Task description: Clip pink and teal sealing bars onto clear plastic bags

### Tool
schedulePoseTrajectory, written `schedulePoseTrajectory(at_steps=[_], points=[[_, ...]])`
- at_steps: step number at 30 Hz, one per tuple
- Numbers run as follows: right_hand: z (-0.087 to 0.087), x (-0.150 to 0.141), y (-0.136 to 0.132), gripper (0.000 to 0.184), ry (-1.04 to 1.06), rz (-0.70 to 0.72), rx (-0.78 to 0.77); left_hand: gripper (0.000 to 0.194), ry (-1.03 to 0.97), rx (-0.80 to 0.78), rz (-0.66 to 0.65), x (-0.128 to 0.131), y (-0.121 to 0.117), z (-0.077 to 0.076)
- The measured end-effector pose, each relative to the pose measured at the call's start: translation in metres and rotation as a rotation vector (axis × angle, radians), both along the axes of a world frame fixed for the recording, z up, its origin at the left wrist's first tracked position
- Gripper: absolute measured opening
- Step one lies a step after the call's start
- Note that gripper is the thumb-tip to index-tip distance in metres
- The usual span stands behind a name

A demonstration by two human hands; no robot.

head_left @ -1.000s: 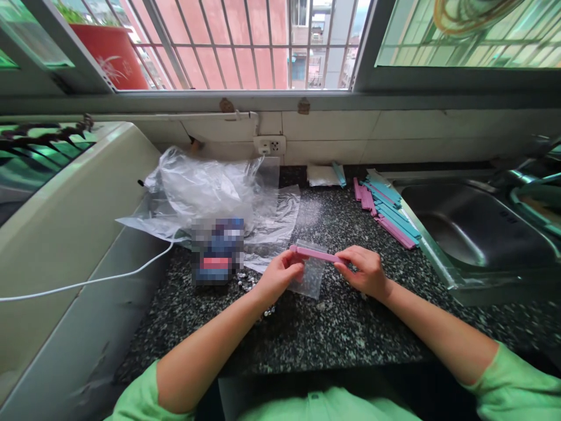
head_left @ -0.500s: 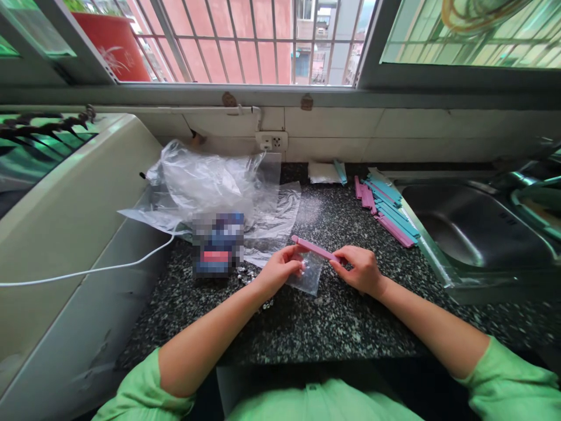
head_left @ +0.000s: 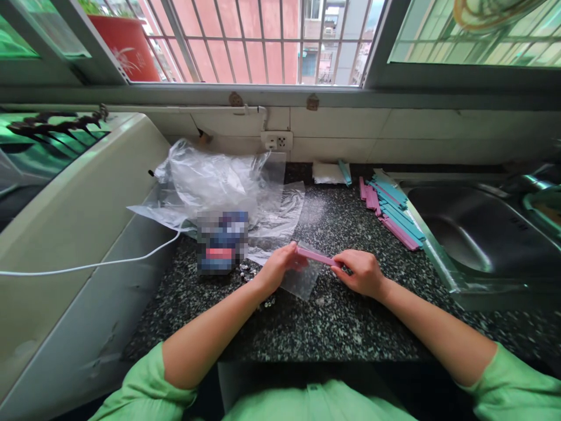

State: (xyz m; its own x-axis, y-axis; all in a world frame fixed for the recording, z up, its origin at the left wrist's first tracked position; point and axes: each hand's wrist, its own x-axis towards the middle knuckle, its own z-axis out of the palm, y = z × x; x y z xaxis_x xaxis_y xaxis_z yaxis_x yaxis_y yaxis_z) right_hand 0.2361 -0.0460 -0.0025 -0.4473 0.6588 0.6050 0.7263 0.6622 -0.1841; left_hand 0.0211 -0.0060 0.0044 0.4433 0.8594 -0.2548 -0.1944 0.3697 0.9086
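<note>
A pink sealing clip (head_left: 316,256) lies across the top of a small clear plastic bag (head_left: 301,280) just above the speckled dark counter (head_left: 333,327). My left hand (head_left: 277,266) pinches the clip's left end together with the bag. My right hand (head_left: 361,271) pinches the clip's right end. Both hands are closed on it. Small shiny beads (head_left: 248,270) lie on the counter beside my left wrist.
A pile of pink and blue clips (head_left: 391,210) lies by the steel sink (head_left: 477,234) at right. Crumpled clear plastic bags (head_left: 219,181) and a blurred packet (head_left: 222,241) sit at left, a white cable (head_left: 87,268) beside them. A wall socket (head_left: 277,141) is behind.
The clip and bag have dropped slightly toward the counter, and my hands have drawn closer together along the clip. The camera view has shifted a little.
</note>
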Motion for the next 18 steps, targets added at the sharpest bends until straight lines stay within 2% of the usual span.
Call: schedulePoseTrajectory(at_steps=[7, 11, 18], points=[[0.0008, -0.0030, -0.0035, 0.016, -0.120, -0.010, 0.007, 0.044, 0.026, 0.078, 0.032, 0.0022, -0.0020, -0.0007], [-0.0002, -0.0044, -0.0062, 0.021, -0.156, -0.038, 0.009, 0.043, 0.016, 0.056, 0.080, 0.0035, -0.0043, -0.0017], [0.0004, -0.0029, -0.0079, 0.018, -0.166, -0.054, 0.056, 0.038, -0.049, -0.029, 0.161, 0.0078, -0.0085, -0.0009]])
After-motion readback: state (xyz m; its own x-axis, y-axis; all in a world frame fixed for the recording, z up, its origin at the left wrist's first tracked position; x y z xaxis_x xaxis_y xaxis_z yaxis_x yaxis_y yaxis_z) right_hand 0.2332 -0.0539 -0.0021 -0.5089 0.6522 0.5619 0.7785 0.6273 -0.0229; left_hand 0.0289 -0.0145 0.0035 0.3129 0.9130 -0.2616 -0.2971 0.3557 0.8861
